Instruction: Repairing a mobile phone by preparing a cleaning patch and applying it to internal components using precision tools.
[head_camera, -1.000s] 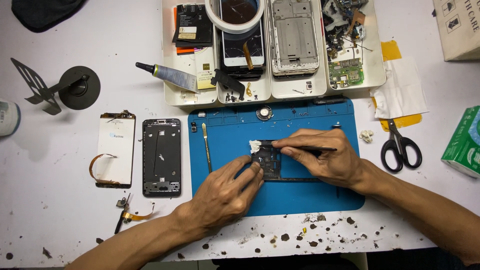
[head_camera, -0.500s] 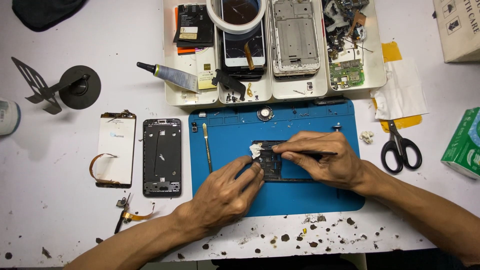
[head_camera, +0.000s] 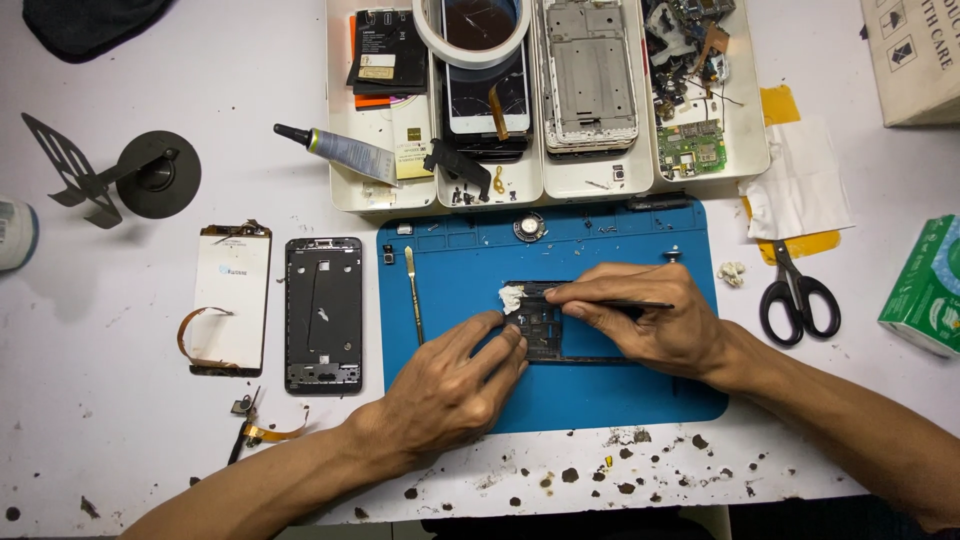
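Pinning dark rectangular phone frame (head_camera: 545, 325) mid blue silicone mat (head_camera: 450, 400), my left hand (head_camera: 450, 385) fingers pressed flat on its edge. Right hand (head_camera: 645, 315) pinches thin black tool (head_camera: 640, 304), working white wad (head_camera: 511, 297) at frame's top-left corner. Cleaning step, I reckon; next needs light, steady strokes.

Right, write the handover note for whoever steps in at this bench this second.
Left hand: fingers pressed on the dark phone frame on the blue mat, steadying it.
Right hand: holds a thin dark tool with its tip at the frame's upper left, by a small white wad.
Nearby: metal spudger on the mat's left; a second frame and a white screen panel lie on the table, left of the mat; scissors to the right.
Done: phone is in parts, spread out.
Left: the work at the frame's corner is under way; how far, cannot tell.
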